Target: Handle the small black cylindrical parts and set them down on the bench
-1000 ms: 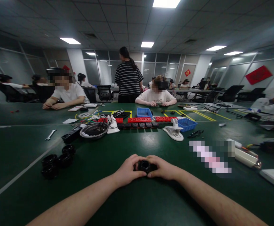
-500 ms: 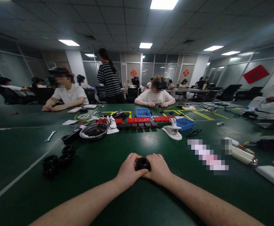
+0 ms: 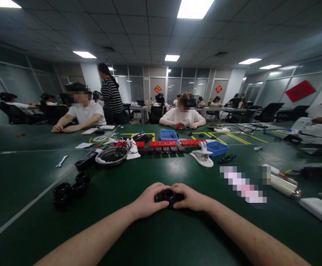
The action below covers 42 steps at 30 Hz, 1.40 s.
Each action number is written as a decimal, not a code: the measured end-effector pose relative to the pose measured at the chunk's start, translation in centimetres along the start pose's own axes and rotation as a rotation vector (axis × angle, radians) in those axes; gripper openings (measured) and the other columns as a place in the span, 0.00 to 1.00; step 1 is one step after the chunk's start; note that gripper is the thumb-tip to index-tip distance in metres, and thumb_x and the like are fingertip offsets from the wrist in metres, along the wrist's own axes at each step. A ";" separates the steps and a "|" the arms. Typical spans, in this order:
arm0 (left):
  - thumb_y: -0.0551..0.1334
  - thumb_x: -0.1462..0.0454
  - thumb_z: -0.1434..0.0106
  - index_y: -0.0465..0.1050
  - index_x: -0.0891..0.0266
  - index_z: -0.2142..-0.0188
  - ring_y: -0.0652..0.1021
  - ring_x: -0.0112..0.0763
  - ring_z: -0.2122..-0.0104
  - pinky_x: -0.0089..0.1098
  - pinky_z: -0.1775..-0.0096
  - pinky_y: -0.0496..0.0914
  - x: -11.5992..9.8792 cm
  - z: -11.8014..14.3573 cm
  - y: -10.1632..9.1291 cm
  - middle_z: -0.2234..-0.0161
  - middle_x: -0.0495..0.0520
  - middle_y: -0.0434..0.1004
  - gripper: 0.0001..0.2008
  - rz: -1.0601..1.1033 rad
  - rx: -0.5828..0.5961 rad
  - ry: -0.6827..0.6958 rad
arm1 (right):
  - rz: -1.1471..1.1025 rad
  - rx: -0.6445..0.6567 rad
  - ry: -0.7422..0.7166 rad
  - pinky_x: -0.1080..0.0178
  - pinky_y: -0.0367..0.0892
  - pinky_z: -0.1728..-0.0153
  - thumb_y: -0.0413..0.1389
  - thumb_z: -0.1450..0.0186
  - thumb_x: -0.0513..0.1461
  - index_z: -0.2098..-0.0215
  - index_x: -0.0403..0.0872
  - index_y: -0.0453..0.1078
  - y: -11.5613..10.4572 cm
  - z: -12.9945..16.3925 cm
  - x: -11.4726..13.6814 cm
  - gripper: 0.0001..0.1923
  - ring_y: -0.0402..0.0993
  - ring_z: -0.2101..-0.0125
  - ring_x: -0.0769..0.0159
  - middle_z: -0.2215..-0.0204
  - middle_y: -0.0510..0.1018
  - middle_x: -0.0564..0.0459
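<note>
Black plastic-looking part (image 3: 169,197) with a round hole facing up sits between left hand (image 3: 149,200) and right hand (image 3: 191,197), on or just above the green desk (image 3: 172,238), can't tell which; both hands' fingers clamped on its sides; thumbs nearside; hole uncovered.

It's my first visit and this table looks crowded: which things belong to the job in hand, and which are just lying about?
In the job:
black round piece, held between the left hand and right hand
perhaps the similar-looking black pieces on the left

Apparently lying about:
wrench
metal bowl
white clip
nearer blue tray
</note>
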<state>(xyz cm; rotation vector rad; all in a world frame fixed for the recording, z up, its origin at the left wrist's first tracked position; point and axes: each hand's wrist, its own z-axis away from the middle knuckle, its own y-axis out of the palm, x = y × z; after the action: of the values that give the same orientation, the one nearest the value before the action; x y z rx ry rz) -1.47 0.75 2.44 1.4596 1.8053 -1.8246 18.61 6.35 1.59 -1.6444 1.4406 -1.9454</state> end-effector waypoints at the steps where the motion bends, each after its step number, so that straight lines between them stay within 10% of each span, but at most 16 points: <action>1: 0.61 0.65 0.46 0.64 0.56 0.54 0.68 0.34 0.59 0.32 0.60 0.63 0.0 0.0 -0.1 0.58 0.52 0.66 0.19 -0.011 0.000 0.004 | -0.006 -0.005 -0.008 0.60 0.56 0.56 0.59 0.48 0.41 0.58 0.47 0.67 0.1 -0.1 -0.1 0.18 0.62 0.57 0.61 0.59 0.67 0.51; 17: 0.65 0.62 0.54 0.66 0.62 0.68 0.69 0.33 0.68 0.31 0.67 0.64 0.4 -0.3 1.8 0.69 0.49 0.67 0.14 -0.103 -0.266 -0.254 | 0.448 -0.349 0.268 0.62 0.55 0.70 0.58 0.54 0.53 0.75 0.45 0.62 3.2 -0.9 1.3 0.21 0.61 0.70 0.62 0.75 0.67 0.53; 24: 0.63 0.63 0.48 0.67 0.58 0.58 0.69 0.32 0.62 0.30 0.61 0.63 1.0 -0.3 -0.1 0.62 0.50 0.66 0.17 -0.028 -0.067 0.000 | 0.098 -0.096 0.021 0.60 0.56 0.58 0.59 0.50 0.45 0.56 0.47 0.64 0.9 -0.4 0.1 0.24 0.61 0.59 0.60 0.60 0.67 0.50; 42: 0.66 0.61 0.54 0.67 0.62 0.65 0.69 0.32 0.68 0.29 0.68 0.64 0.7 0.1 2.0 0.68 0.49 0.66 0.17 -0.057 -0.231 -0.180 | 0.165 -0.204 0.181 0.68 0.55 0.74 0.64 0.60 0.44 0.75 0.44 0.61 2.0 -1.0 -0.3 0.20 0.62 0.72 0.67 0.75 0.66 0.57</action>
<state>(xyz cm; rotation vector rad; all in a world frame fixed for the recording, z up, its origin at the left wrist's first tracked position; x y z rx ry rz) -0.44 0.48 0.62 1.1350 1.9094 -1.6473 17.06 6.11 -0.05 -1.4012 1.8348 -1.9504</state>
